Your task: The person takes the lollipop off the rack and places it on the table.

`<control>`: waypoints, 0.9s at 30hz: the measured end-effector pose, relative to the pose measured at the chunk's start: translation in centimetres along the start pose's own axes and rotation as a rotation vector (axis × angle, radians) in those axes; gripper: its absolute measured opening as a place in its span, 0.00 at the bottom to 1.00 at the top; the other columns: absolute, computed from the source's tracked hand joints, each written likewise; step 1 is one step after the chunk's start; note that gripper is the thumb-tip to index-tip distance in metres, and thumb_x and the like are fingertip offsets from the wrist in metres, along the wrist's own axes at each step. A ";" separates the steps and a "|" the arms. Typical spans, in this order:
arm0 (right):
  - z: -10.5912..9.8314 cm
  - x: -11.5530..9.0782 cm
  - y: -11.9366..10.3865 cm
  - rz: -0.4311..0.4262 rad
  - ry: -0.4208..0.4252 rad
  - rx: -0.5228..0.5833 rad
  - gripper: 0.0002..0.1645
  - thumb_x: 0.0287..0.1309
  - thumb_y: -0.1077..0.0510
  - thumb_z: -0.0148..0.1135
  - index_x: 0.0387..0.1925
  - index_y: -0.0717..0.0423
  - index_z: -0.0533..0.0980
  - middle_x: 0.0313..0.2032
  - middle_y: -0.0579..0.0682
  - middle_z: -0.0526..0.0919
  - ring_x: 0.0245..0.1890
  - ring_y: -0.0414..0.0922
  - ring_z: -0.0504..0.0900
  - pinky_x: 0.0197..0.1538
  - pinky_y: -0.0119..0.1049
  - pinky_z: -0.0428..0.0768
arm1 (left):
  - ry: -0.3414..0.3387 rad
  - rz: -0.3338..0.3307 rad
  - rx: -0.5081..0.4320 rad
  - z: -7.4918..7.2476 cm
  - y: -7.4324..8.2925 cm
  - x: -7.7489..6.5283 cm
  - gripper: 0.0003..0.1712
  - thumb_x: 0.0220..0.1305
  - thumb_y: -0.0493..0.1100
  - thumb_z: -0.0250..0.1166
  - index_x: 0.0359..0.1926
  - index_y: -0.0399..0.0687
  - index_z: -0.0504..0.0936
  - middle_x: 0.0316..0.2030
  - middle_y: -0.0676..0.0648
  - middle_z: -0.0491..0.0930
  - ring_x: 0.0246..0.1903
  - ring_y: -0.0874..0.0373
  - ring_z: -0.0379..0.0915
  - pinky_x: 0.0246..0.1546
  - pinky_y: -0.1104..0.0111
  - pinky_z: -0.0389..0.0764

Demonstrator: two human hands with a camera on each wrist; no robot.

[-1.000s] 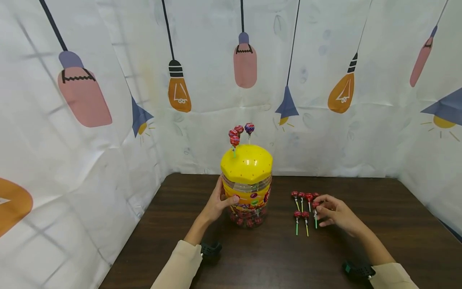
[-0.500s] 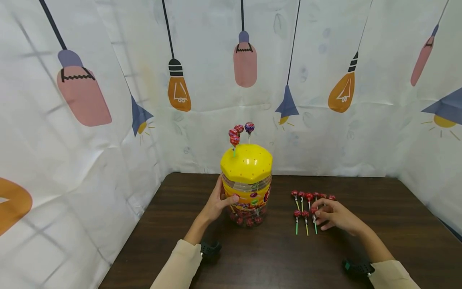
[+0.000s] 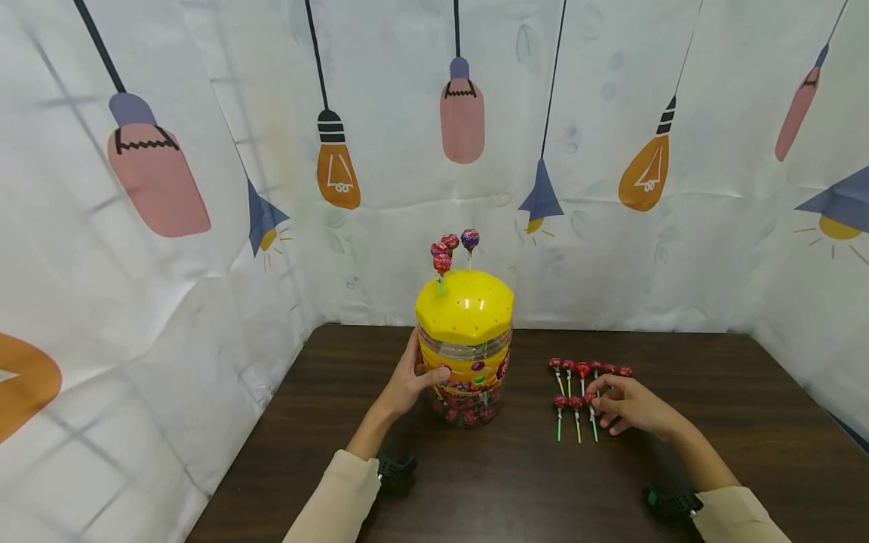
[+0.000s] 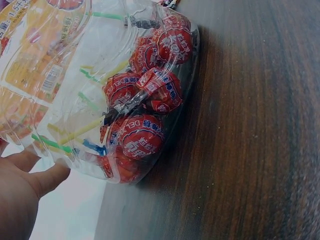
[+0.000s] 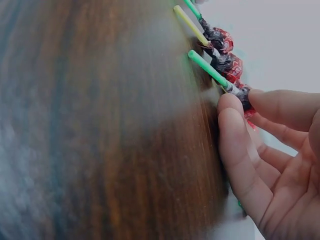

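A clear candy jar [image 3: 468, 373] with a yellow lid [image 3: 468, 309] stands upright on the table. My left hand [image 3: 409, 381] holds its left side, thumb across the front label. In the left wrist view, red-wrapped lollipops [image 4: 143, 136] show through the jar's bottom. Several lollipops, one with a purple wrapper [image 3: 470, 240], stand in holes in the lid. To the right of the jar, my right hand [image 3: 631, 406] pinches a green-stick lollipop [image 5: 207, 68] at its wrapped head, at the right end of the near row. Two lollipops [image 3: 575, 403] lie to its left.
Behind that near row lies a far row of several red lollipops [image 3: 582, 369]. The dark wood table [image 3: 516, 483] ends at a white cloth backdrop [image 3: 394, 264] printed with lamps. Each wrist wears a black band [image 3: 397, 467].
My right hand has moved slightly left and toward me, bringing the green-stick lollipop level with the near row. More of the far row now shows behind it. The left hand stays on the jar.
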State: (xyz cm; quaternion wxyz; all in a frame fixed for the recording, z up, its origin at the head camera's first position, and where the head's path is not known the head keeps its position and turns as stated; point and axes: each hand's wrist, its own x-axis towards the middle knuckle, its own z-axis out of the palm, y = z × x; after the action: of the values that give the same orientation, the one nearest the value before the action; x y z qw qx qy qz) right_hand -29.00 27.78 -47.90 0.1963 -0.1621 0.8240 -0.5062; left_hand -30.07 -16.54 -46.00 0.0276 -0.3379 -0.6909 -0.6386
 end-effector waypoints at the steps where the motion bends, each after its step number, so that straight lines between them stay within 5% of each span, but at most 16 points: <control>1: 0.0 0.0 -0.1 0.002 0.002 -0.001 0.22 0.74 0.53 0.58 0.58 0.66 0.71 0.35 0.57 0.82 0.32 0.49 0.85 0.33 0.45 0.87 | 0.001 -0.003 0.003 0.0 0.0 0.0 0.50 0.70 0.54 0.65 0.81 0.64 0.44 0.69 0.45 0.66 0.65 0.57 0.70 0.66 0.47 0.71; 20: -0.3 -1.1 -1.8 0.035 0.033 -0.080 0.24 0.73 0.54 0.59 0.59 0.68 0.69 0.34 0.57 0.81 0.29 0.49 0.82 0.32 0.44 0.86 | 0.015 -0.019 0.009 0.2 0.2 -0.2 0.51 0.69 0.54 0.66 0.81 0.66 0.44 0.70 0.46 0.65 0.66 0.57 0.68 0.66 0.43 0.69; 27: -0.8 -2.1 -5.1 -0.148 0.099 -0.106 0.21 0.77 0.53 0.54 0.59 0.65 0.70 0.38 0.64 0.80 0.30 0.49 0.82 0.34 0.44 0.85 | 0.010 -0.024 -0.002 0.2 0.1 -0.1 0.51 0.70 0.52 0.65 0.81 0.65 0.43 0.70 0.43 0.65 0.64 0.56 0.69 0.64 0.47 0.73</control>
State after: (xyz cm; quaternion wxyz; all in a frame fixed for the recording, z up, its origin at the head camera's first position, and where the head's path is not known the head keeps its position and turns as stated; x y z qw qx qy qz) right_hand -27.19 27.12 -42.63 0.1086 -0.2073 0.8442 -0.4823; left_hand -29.85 -16.42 -45.95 0.0230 -0.3266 -0.6939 -0.6413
